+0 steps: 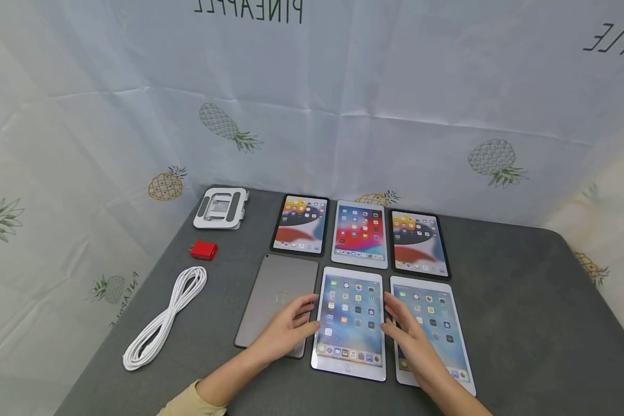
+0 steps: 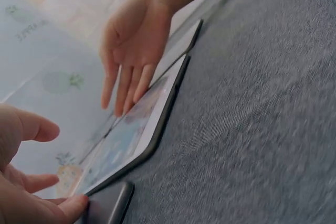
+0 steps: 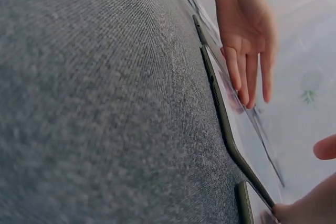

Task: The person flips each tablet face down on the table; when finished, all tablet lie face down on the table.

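Observation:
A white tablet (image 1: 349,309) with a lit home screen lies flat in the front row, between the two hands. At its left edge is my left hand (image 1: 285,328), fingers loosely extended over the grey back of a face-down tablet (image 1: 278,289). My right hand (image 1: 415,341) stands at its right edge, partly covering another white tablet (image 1: 439,318). In the left wrist view the left fingertips (image 2: 79,205) meet the tablet's edge, and the right hand (image 2: 139,45) has straight fingers. The right wrist view shows the left hand (image 3: 245,35) with straight fingers too.
Behind lie a black-framed tablet (image 1: 300,225), a white one (image 1: 360,234) and another black-framed one (image 1: 420,242). To the left are a folded stand (image 1: 222,208), a red charger plug (image 1: 204,250) and a coiled white cable (image 1: 163,320). A pineapple-print curtain (image 1: 343,86) borders the dark table.

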### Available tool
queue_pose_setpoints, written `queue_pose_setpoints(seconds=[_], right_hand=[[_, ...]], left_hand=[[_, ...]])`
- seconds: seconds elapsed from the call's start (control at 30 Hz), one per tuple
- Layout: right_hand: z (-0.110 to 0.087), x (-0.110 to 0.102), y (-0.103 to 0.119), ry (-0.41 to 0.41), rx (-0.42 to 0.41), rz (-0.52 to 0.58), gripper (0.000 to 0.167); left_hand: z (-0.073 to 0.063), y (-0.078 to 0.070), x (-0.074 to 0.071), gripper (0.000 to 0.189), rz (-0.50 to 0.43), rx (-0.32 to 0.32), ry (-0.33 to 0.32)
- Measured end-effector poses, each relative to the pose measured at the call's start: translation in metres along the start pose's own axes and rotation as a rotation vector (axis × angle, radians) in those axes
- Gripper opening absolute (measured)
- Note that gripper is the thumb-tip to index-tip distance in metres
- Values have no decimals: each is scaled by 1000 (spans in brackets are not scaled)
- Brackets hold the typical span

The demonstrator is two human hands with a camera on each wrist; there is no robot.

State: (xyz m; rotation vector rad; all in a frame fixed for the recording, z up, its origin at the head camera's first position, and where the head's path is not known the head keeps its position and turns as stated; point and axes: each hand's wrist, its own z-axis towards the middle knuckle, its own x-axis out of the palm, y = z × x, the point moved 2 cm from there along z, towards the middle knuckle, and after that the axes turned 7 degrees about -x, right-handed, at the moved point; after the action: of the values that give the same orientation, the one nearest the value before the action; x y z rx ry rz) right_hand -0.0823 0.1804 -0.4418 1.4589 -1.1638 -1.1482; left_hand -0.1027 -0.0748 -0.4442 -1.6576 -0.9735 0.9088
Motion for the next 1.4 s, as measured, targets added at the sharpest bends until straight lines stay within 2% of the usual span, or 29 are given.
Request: queue_pose_setpoints(seconds=[0.17,0.33,0.43,0.53,0.83,1.4], right_hand=[[-3,-2,-2,37,40,39,71],[-4,-2,-2,60,68,86,73],[-4,-2,-1,65,77,120,74],[-4,-2,-1,68,87,147,75],[-4,-3,-3,77,96,173,75],[-4,0,-5,73,83,179,76]], left_hand=[[-1,-4,5,63,-99,-50,35],[1,-8,9,73,-239,-133,144],[3,-10,10,75,-330,-153,200],[5,-12,10,76,-387,-158,212],[4,-14,11,77,-458,-196,174],[3,-12,11,66,-476,-181,112]])
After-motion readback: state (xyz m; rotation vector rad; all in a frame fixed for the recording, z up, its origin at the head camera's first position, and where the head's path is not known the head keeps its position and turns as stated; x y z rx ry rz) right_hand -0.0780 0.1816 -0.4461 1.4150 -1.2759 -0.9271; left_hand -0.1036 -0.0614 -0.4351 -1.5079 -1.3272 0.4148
